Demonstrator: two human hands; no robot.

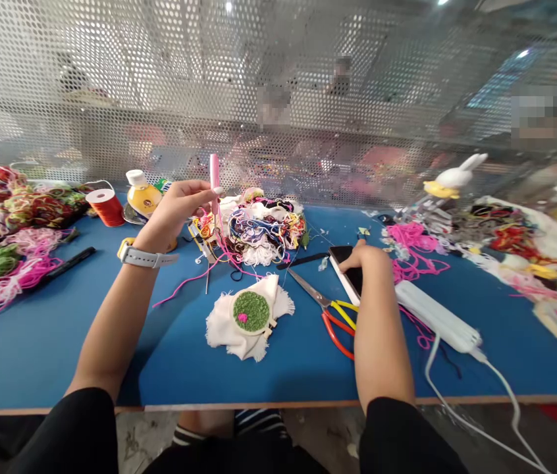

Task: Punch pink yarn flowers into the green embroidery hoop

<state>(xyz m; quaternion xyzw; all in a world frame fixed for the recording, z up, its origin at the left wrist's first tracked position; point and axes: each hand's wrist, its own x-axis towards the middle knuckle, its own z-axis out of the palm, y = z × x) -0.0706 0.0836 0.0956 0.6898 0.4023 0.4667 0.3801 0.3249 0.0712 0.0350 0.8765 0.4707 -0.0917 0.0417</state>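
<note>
My left hand (180,209) is raised above the blue table (41,342) and holds a pink punch needle tool (214,181) upright, with pink yarn (194,276) trailing down from it. My right hand (370,260) rests on a black smartphone (345,263) lying on the table, fingers touching its screen. Between my arms lies a small embroidery hoop (251,311) with green stitching and a pink spot, set on white frayed cloth (239,336). Scissors with red and yellow handles (330,309) lie just left of my right forearm.
A tangle of mixed yarn (263,227) sits behind the hoop. Yarn bundles (6,250), a red thread spool (105,205), a yellow bottle (143,194) and a black pen (68,263) lie left. A white power strip (436,317) with cable, more yarn and a rabbit toy (453,176) lie right. Perforated metal screen behind.
</note>
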